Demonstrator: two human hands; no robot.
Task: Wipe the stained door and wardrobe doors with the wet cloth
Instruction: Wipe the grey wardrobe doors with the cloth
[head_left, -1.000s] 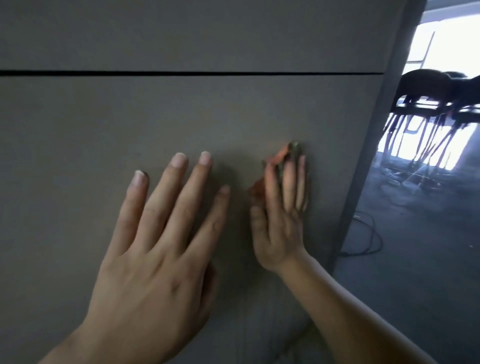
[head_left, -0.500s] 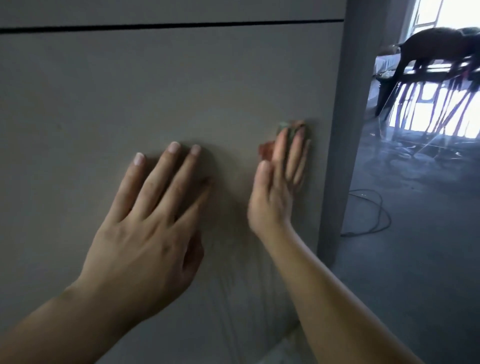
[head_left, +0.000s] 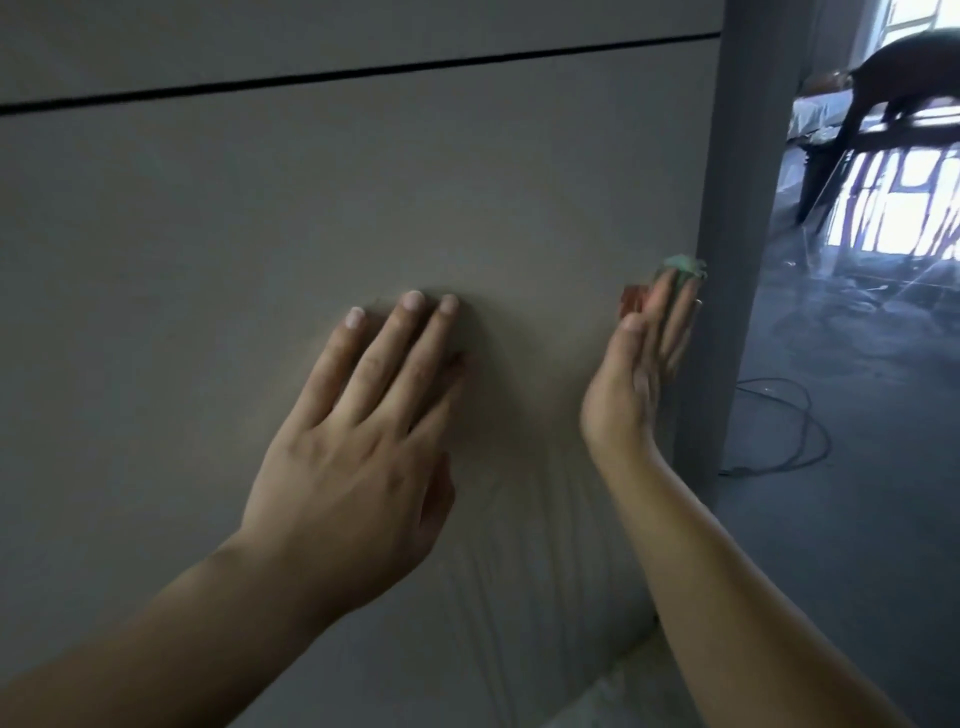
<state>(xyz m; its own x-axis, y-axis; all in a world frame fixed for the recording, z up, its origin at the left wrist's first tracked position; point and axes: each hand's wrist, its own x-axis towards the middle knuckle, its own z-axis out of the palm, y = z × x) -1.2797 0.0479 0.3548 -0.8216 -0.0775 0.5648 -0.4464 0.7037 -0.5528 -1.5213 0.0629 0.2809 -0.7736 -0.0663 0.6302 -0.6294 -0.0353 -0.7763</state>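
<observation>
Wet cloth mostly hidden under the right hand, pressed against the wardrobe door close to its right edge. Only a green tip above the fingertips and an orange scrap beside the forefinger showing. Right fingers straight and together, flat on the cloth, not curled round it; palm out of sight. Left hand spread flat on the same panel, well left of the cloth, fingers slightly apart, holding nothing, thumb tucked under and half hidden. Both forearms cut off by the bottom edge. Faint vertical streaks below the hands, hard to make out. Dark seam across the door above. Grey upright just right of the cloth. Beyond it, dim floor with a looped cable; dark chairs against window glare, shapes unclear.
</observation>
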